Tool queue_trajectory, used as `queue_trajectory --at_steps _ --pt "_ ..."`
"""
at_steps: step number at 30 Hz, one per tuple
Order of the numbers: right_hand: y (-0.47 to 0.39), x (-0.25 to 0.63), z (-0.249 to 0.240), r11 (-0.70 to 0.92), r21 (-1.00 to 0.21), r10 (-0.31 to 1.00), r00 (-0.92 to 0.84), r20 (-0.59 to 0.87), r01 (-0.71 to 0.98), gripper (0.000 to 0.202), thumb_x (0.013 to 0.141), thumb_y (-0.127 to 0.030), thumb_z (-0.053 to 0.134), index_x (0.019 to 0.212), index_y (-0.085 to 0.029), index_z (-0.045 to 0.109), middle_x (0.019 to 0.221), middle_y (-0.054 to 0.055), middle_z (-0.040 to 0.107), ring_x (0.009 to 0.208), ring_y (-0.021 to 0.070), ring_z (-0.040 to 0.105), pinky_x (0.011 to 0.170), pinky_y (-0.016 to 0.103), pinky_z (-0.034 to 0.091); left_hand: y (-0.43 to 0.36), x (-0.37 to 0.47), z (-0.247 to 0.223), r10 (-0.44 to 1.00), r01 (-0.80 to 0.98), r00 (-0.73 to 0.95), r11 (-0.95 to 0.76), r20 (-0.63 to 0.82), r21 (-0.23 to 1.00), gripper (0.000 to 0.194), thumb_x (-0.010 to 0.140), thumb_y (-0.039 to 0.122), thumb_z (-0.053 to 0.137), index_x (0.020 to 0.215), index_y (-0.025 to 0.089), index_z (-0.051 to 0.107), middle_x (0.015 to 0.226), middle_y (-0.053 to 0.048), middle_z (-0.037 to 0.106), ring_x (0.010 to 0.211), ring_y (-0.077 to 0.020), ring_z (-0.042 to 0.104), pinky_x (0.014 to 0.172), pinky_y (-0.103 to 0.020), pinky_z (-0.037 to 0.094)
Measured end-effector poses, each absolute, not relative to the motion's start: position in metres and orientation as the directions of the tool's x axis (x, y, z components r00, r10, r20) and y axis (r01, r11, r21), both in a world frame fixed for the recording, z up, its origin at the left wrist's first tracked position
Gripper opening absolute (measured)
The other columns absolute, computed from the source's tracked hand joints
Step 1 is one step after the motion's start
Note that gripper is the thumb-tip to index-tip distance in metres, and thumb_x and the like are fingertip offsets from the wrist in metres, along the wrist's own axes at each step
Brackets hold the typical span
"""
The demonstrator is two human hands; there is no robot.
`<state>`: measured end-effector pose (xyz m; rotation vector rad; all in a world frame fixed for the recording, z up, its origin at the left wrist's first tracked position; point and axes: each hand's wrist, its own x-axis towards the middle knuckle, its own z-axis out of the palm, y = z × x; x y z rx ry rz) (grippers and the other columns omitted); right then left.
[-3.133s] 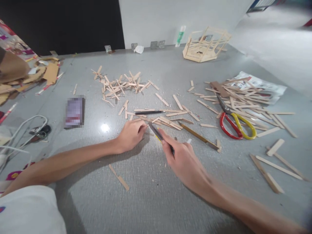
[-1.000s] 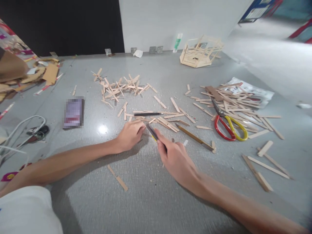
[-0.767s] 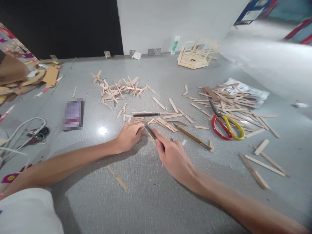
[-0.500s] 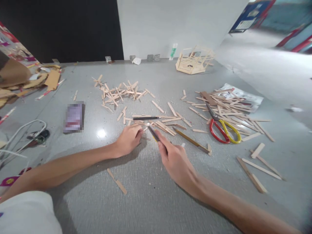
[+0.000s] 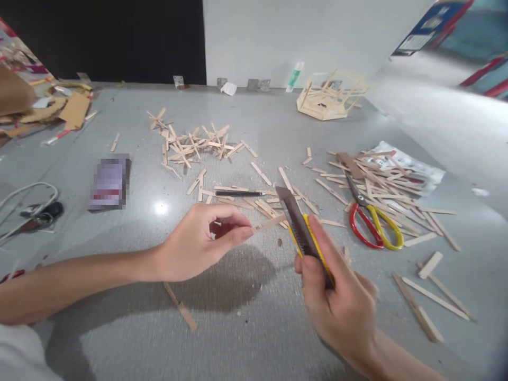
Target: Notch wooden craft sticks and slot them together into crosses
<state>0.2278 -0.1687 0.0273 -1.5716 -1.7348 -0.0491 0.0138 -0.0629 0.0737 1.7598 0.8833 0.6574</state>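
Observation:
Between thumb and fingers, my left hand (image 5: 208, 241) pinches a short wooden craft stick (image 5: 270, 223) that points right. My right hand (image 5: 341, 296) is wrapped around a yellow and black utility knife (image 5: 305, 235), its blade out and tilted up to the left. The stick's far end reaches close to the knife; whether they touch I cannot tell. Both hands are raised above the grey table (image 5: 222, 338). Behind them lie a black pen (image 5: 240, 193) and several loose craft sticks. A jointed pair of sticks (image 5: 180, 307) lies below my left wrist.
Red-and-yellow-handled scissors (image 5: 375, 225) lie by a stick pile (image 5: 389, 180) on the right. A stick frame model (image 5: 325, 103) and a glue tube (image 5: 294, 78) stand at the back. Cut stick pieces (image 5: 194, 145), a blurred purple box (image 5: 109, 182) and cables (image 5: 35, 206) are further left.
Both hands have lifted off the table and come nearer the camera. My right hand has moved right with the knife, and the stick in my left hand now shows clearly.

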Motion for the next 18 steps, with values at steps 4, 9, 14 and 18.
queue_trajectory --at_steps 4,9,14,18 --pt "-0.177 0.227 0.027 0.242 -0.434 0.818 0.058 0.572 0.868 0.063 0.104 -0.014 0.049 0.164 -0.026 0.035 0.116 0.010 0.081 0.068 0.0171 0.079 0.067 0.026 0.065 -0.067 0.012 0.081 0.808 0.278 0.590 -0.203 0.001 0.939 0.022 0.094 0.034 0.064 0.081 0.018 0.072 0.073 -0.002 0.068 0.065 -0.0132 0.059 0.054 -0.022 0.047" --pt "-0.182 0.226 0.025 0.244 -0.384 0.813 0.029 0.582 0.890 0.065 0.104 -0.014 0.051 0.165 -0.025 0.033 0.118 0.011 0.080 0.067 0.0186 0.080 0.065 0.027 0.065 -0.070 0.012 0.083 0.795 0.283 0.606 -0.174 -0.036 0.943 0.022 0.094 0.035 0.064 0.082 0.019 0.072 0.076 -0.002 0.069 0.068 -0.0140 0.061 0.054 -0.022 0.048" --pt "-0.181 0.225 0.027 0.247 -0.383 0.813 0.024 0.581 0.890 0.067 0.103 -0.011 0.052 0.165 -0.027 0.034 0.119 0.010 0.080 0.072 0.0191 0.081 0.067 0.025 0.065 -0.071 0.011 0.083 0.772 0.282 0.633 -0.155 -0.062 0.947 0.021 0.098 0.035 0.061 0.087 0.019 0.067 0.072 0.000 0.067 0.062 -0.0123 0.061 0.051 -0.021 0.047" --pt "-0.179 0.225 0.030 0.314 -0.405 0.822 -0.032 0.569 0.859 0.069 0.101 -0.008 0.052 0.164 -0.032 0.035 0.117 0.007 0.081 0.058 0.0135 0.076 0.058 0.021 0.062 -0.073 0.012 0.080 0.746 0.289 0.653 -0.084 -0.132 0.954 0.016 0.105 0.033 0.049 0.096 0.021 0.054 0.063 0.003 0.066 0.047 -0.0097 0.056 0.045 -0.020 0.044"
